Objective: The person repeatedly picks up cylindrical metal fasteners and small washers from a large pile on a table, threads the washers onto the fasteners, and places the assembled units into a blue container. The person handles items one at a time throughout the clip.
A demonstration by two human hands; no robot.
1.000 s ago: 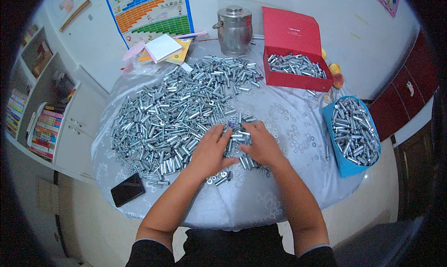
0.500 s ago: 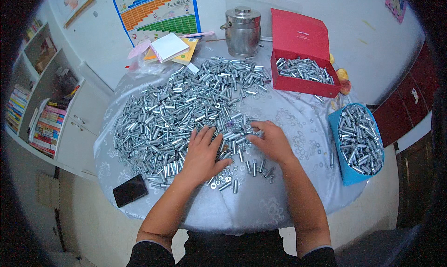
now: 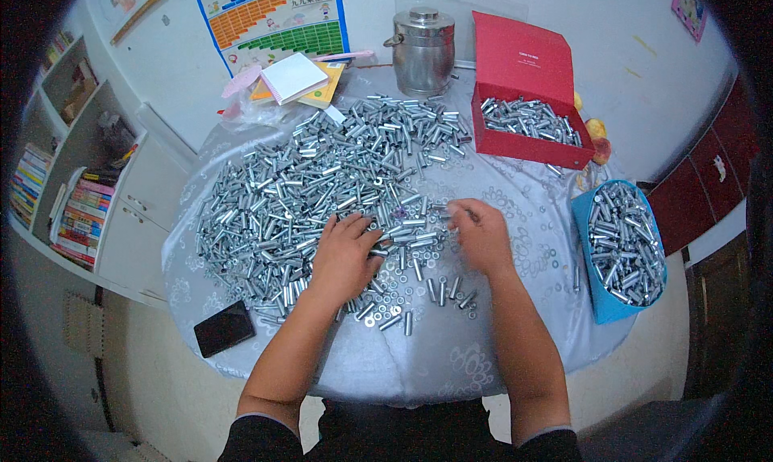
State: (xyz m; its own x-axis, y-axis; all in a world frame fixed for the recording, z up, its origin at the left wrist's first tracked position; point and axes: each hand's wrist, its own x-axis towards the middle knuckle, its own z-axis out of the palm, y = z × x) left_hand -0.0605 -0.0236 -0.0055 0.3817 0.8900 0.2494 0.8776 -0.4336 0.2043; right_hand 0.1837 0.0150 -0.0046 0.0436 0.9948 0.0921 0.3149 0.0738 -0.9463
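Observation:
A wide heap of small silvery metal tubes and bolts [image 3: 298, 180] covers the left and middle of the table. My left hand [image 3: 345, 261] lies on its near edge, palm down, fingers stretched over the parts and thumb apart. At the heap's right edge, my right hand [image 3: 483, 235] has its fingers curled in and thumb and forefinger brought together. Whatever is between those fingertips is too small and blurred to make out. Loose washers [image 3: 394, 310] and several short metal tubes [image 3: 408, 323] lie between my hands, on the near side.
A blue bin [image 3: 600, 289] full of metal parts stands at the right edge. An open red box [image 3: 523, 146] at the back right holds more. Behind the heap are a metal pot [image 3: 423, 55] and a notepad [image 3: 295, 78]. A black phone [image 3: 225, 330] lies at the near left.
My right hand has shifted slightly right, and its thumb and fingers, apart before, have drawn together. The left hand has moved slightly left, its thumb closer to its fingers.

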